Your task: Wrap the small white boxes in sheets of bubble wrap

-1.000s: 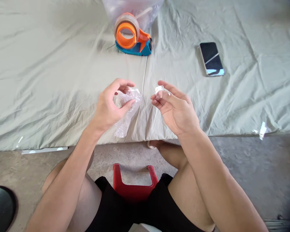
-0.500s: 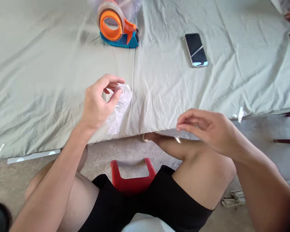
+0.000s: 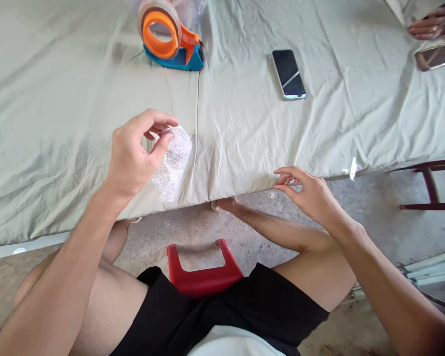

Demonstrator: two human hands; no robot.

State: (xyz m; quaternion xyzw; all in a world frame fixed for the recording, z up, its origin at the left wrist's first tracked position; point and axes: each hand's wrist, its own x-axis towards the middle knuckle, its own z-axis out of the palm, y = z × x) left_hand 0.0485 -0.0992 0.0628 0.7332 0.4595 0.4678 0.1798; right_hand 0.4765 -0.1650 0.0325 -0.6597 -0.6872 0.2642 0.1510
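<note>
A crumpled piece of clear bubble wrap (image 3: 176, 160) hangs from my left hand (image 3: 133, 148), its top pinched between thumb and fingers just above the cloth. My right hand (image 3: 304, 190) is by the table's front edge, thumb and fingertips apart, with nothing visible between them. Just below those fingertips, a small clear scrap (image 3: 273, 195) shows faintly against the floor; whether it is falling or lying there I cannot tell.
On the cloth-covered table (image 3: 237, 118) stand an orange and blue tape dispenser (image 3: 174, 62) and a black phone (image 3: 288, 74). Another person's hand (image 3: 432, 24) is at the far right beside a second phone (image 3: 434, 57). Clear tape (image 3: 353, 168) sticks to the table edge. Below is a red stool (image 3: 203, 282).
My right hand has opened its fingers, and the small shiny strip below it has gone from its former place. The left hand still pinches the bubble wrap. The view has shifted slightly right.
</note>
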